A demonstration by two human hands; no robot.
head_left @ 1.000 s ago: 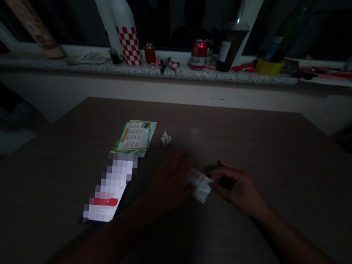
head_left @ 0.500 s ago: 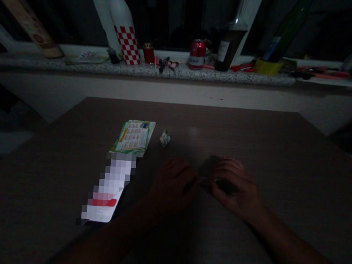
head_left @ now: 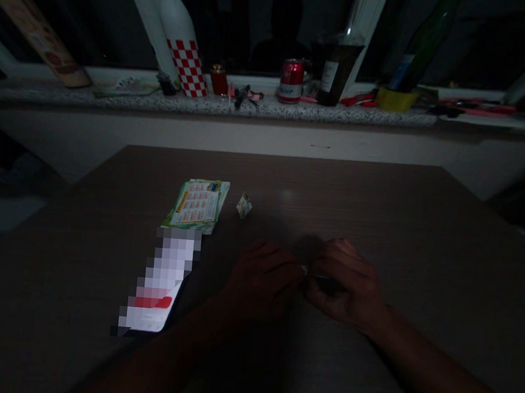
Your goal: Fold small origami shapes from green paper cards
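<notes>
The scene is very dim. My left hand (head_left: 263, 278) and my right hand (head_left: 344, 284) meet at the middle of a dark wooden table (head_left: 380, 206), fingers curled and pinched together over a small printed paper slip (head_left: 304, 270), of which only a pale sliver shows between them. A stack of printed paper slips (head_left: 197, 204) lies to the far left of my hands. A small folded paper piece (head_left: 244, 205) stands beside that stack.
A white card or envelope with a red band (head_left: 157, 288) lies left of my left arm. The window sill (head_left: 251, 106) behind holds a checked white bottle (head_left: 179, 32), a red can (head_left: 291, 81), dark bottles (head_left: 336, 69) and small clutter.
The slip was visible and held flat between my hands a second ago; both hands have since closed in over it, hiding nearly all of it.
</notes>
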